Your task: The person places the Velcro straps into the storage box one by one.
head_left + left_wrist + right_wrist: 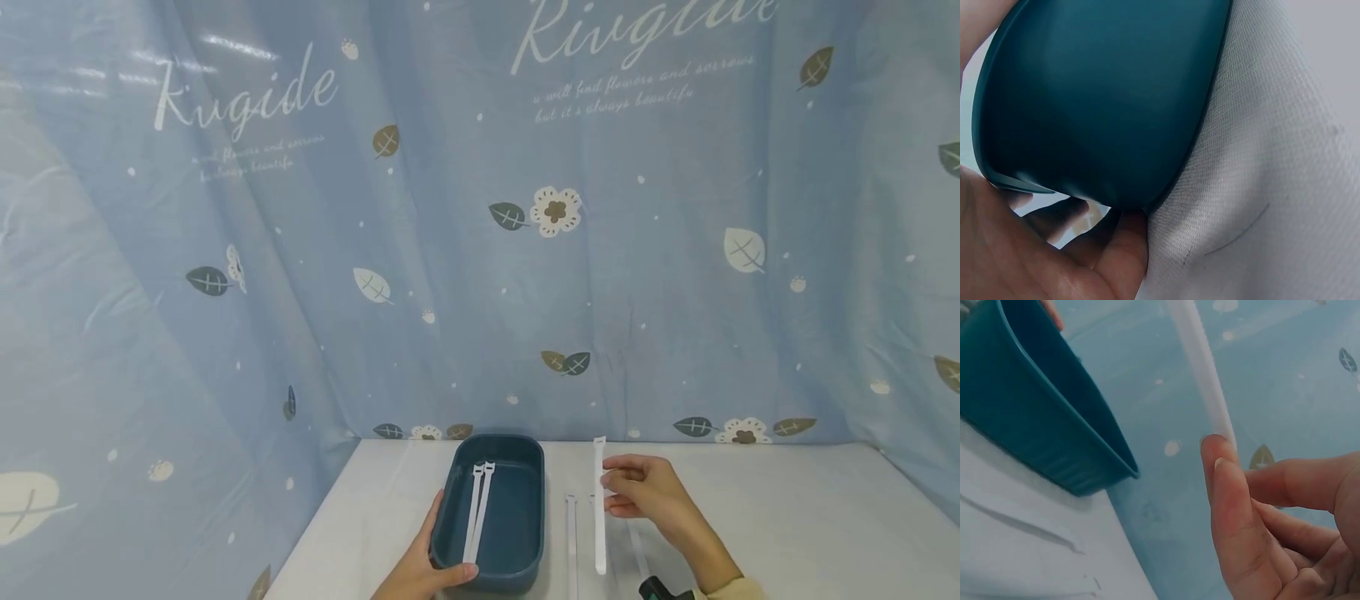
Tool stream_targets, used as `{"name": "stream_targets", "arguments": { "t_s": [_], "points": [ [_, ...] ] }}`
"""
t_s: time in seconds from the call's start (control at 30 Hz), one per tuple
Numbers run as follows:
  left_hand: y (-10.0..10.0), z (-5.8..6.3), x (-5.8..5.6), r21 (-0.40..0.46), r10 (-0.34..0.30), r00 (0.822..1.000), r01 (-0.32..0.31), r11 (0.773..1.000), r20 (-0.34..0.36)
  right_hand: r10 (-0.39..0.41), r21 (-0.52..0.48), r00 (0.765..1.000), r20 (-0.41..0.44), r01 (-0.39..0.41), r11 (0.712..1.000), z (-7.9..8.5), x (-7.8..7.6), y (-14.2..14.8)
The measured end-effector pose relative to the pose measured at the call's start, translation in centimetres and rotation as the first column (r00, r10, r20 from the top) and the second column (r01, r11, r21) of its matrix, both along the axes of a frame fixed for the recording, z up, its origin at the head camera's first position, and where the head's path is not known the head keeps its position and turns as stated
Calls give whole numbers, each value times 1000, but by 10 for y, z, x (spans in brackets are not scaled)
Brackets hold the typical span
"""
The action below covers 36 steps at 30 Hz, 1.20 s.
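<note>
1. Left hand: grips deep dark-teal rectangular bin with rounded corners, plastic-looking, at its near-left corner; thumb over the near rim, fingers along the left side.
2. Bin: on white cloth-covered desk, closer to the desk's far-left corner than its far-right; far rim overlaps the desk's far edge in head view.
3. In bin: 2 flat white straps with slotted heads, heads toward the far end, tails together at the near rim by the left thumb.
4. Right hand: pinches 1 more flat white strap with a widened head between thumb and fingers, right of bin, apart from it; head end toward the desk's far edge.
5. On desk, between bin and right hand: white strap lying lengthwise; others partly hidden near right hand, count unclear.
6. Right wrist: pale yellow cuff, black device.
7. Behind desk's far edge: blue leaf-and-flower-print curtain, white lettering.
</note>
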<state>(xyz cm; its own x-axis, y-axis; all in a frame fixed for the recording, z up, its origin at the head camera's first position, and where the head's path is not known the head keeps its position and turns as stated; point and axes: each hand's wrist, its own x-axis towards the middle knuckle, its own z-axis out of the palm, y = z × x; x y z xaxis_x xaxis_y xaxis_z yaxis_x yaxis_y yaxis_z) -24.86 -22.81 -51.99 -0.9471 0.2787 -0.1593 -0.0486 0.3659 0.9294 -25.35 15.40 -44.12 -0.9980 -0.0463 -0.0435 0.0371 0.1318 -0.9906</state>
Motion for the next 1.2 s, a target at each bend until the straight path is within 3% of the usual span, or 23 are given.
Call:
{"name": "stream_targets", "arguments": {
  "t_s": [0.27,1.2],
  "points": [
    [0,1,-4,-82,23,999,-27,996,-46,47,-41,999,-16,-48,998,5,-7,-11],
    [1,3,1,-100,33,998,-39,994,-61,71,-85,995,-64,-76,993,14,-26,-63]
  ]
}}
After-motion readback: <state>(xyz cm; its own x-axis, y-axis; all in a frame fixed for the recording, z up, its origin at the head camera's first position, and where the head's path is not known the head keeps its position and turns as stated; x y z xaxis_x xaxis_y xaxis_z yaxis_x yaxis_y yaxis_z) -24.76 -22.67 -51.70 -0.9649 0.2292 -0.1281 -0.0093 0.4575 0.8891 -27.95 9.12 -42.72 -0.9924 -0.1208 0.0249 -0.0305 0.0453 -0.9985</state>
